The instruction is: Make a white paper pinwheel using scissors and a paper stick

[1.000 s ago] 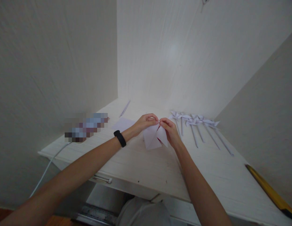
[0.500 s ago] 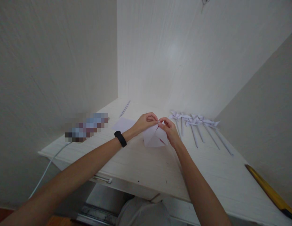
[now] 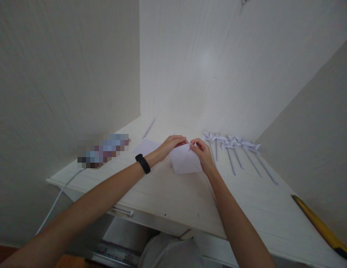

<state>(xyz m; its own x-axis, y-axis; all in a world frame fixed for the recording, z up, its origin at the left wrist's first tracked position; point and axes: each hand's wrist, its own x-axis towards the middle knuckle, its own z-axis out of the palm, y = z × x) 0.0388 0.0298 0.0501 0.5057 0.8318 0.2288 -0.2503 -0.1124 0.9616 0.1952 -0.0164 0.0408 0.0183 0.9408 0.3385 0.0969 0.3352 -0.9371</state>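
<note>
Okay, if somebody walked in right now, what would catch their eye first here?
Most likely the two hands meeting at mid-desk: the left hand and the right hand both pinch a folded white paper just above the white desk. Next, a row of finished paper pinwheels on sticks lies to the right, and a yellow-handled tool rests at the desk's right edge.

White wood-grain tabletop sits in an alcove w/ pale panelled walls: left wall, back wall beyond the fingers, right wall. Soft light patch on back wall above the fingers. Under the tabletop's front edge, a metal drawer rail. Strip of reddish-brown floor at bottom left, well below the fingers.
</note>
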